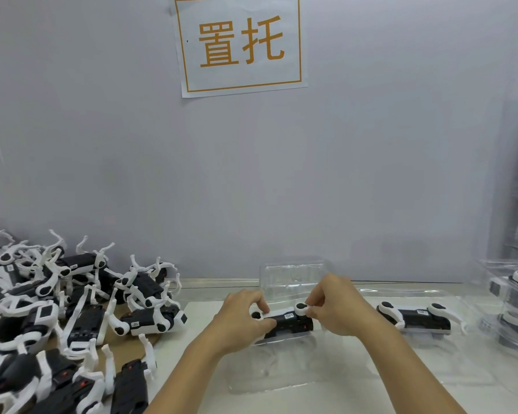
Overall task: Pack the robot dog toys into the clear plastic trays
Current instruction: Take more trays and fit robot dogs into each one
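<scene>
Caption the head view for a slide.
Both hands, left hand and right hand, seat a robot dog toy into a clear plastic tray beside the unpacked pile.

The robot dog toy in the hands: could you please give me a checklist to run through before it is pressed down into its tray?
1. Left hand grips the toy's left end: ok.
2. Right hand pinches a white leg joint at the right end: ok.
3. Robot dog toy sits over the clear tray: ok.
4. Legs folded to fit the cavity: cannot tell, fingers hide them.
5. Toy seated fully down: cannot tell, the clear plastic is hard to read.
6. Neighbouring packed toy lies apart to the right: ok.
</scene>
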Action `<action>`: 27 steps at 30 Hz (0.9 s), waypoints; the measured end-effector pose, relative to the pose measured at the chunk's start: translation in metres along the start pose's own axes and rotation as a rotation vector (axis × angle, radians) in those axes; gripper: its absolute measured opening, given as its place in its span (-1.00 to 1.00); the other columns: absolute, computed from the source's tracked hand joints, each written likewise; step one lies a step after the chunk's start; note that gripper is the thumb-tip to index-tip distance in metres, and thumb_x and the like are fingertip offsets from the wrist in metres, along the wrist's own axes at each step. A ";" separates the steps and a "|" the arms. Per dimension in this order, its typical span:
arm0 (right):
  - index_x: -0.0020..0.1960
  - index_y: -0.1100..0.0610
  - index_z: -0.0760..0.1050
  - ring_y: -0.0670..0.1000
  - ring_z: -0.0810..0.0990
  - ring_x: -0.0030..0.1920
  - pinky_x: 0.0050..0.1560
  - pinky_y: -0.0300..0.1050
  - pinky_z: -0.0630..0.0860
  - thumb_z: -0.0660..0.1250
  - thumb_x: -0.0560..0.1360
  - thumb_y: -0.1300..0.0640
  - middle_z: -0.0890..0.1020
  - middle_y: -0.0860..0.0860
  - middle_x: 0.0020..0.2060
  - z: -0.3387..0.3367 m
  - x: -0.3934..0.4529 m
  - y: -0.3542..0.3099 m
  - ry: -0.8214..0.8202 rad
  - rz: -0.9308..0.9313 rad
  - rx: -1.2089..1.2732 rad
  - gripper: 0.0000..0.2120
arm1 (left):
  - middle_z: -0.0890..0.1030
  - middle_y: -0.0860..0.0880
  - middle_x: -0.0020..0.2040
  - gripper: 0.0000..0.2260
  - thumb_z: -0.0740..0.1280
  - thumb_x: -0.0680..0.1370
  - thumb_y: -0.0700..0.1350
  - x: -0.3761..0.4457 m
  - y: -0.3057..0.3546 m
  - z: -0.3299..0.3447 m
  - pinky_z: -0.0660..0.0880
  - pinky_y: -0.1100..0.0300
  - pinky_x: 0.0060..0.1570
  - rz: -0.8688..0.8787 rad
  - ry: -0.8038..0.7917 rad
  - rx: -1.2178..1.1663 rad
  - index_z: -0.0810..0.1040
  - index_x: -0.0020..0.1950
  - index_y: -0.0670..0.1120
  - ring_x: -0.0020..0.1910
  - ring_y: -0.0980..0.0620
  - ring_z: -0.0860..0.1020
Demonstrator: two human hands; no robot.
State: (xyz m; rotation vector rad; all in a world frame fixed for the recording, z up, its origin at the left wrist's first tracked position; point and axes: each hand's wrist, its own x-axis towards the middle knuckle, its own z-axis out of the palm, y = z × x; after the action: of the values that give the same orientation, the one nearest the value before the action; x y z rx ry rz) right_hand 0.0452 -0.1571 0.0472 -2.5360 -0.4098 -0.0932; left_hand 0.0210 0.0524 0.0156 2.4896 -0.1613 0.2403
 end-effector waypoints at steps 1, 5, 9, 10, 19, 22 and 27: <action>-0.42 0.03 0.48 -0.09 0.43 -0.44 -0.46 -0.39 0.33 0.44 0.52 0.17 0.49 -0.07 -0.43 -0.001 -0.001 0.000 -0.002 0.003 0.003 -0.64 | 0.45 0.23 0.15 -0.89 0.37 0.50 0.05 -0.001 0.000 0.000 0.36 0.08 0.25 -0.001 0.002 0.002 0.47 -0.07 0.11 0.26 0.13 0.31; -0.17 0.22 0.67 -0.04 0.50 -0.36 -0.29 -0.22 0.51 0.49 0.47 0.13 0.66 0.08 -0.26 -0.004 -0.002 -0.004 -0.014 0.009 -0.027 -0.85 | 0.42 0.27 0.12 -0.89 0.37 0.51 0.08 -0.002 0.001 0.000 0.35 0.03 0.30 -0.019 0.000 -0.006 0.48 -0.05 0.11 0.28 0.15 0.29; -0.27 0.12 0.64 0.03 0.59 -0.31 -0.26 -0.20 0.53 0.53 0.42 0.16 0.61 -0.01 -0.37 -0.002 -0.006 -0.012 -0.020 0.015 -0.137 -0.87 | 0.41 0.26 0.12 -0.89 0.36 0.52 0.09 -0.002 0.000 0.001 0.34 0.10 0.23 -0.017 -0.006 -0.007 0.48 -0.03 0.12 0.28 0.16 0.28; -0.20 0.14 0.67 0.06 0.64 -0.23 -0.20 -0.17 0.55 0.54 0.42 0.15 0.64 0.00 -0.31 -0.002 -0.006 -0.014 -0.010 0.014 -0.164 -0.92 | 0.41 0.27 0.11 -0.89 0.36 0.52 0.08 -0.001 0.000 0.001 0.32 0.15 0.18 -0.014 -0.004 -0.013 0.48 -0.03 0.11 0.28 0.16 0.27; -0.17 0.03 0.64 -0.04 0.61 -0.17 -0.14 -0.15 0.54 0.47 0.47 -0.03 0.63 -0.07 -0.23 -0.001 -0.007 -0.014 0.028 0.016 -0.146 -0.86 | 0.52 0.19 0.13 -0.91 0.37 0.54 0.09 -0.002 -0.006 0.004 0.31 0.24 0.14 -0.015 0.058 -0.190 0.55 -0.07 0.11 0.25 0.22 0.36; 0.26 -0.05 0.56 -0.05 0.49 0.29 0.31 -0.07 0.43 0.39 0.53 -0.09 0.54 -0.07 0.22 0.007 -0.008 -0.023 0.043 -0.080 -0.077 -0.68 | 0.61 0.15 0.05 -0.93 0.32 0.61 -0.05 0.001 -0.008 0.007 0.34 0.36 0.01 -0.032 0.176 -0.445 0.59 -0.03 0.04 0.15 0.25 0.50; 0.23 -0.14 0.54 -0.02 0.43 0.31 0.30 0.04 0.37 0.24 0.59 -0.14 0.55 -0.10 0.16 0.040 -0.015 -0.055 -0.027 -0.295 0.040 -0.74 | 0.63 0.00 0.01 -0.86 0.25 0.62 -0.12 0.006 -0.017 0.016 0.43 0.17 -0.02 -0.243 0.282 -0.852 0.61 -0.03 -0.03 0.04 0.08 0.57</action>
State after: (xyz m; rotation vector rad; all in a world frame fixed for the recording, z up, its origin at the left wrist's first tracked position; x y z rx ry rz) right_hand 0.0132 -0.0951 0.0401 -2.4236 -0.7864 -0.1603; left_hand 0.0320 0.0561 -0.0056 1.5906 0.1364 0.3316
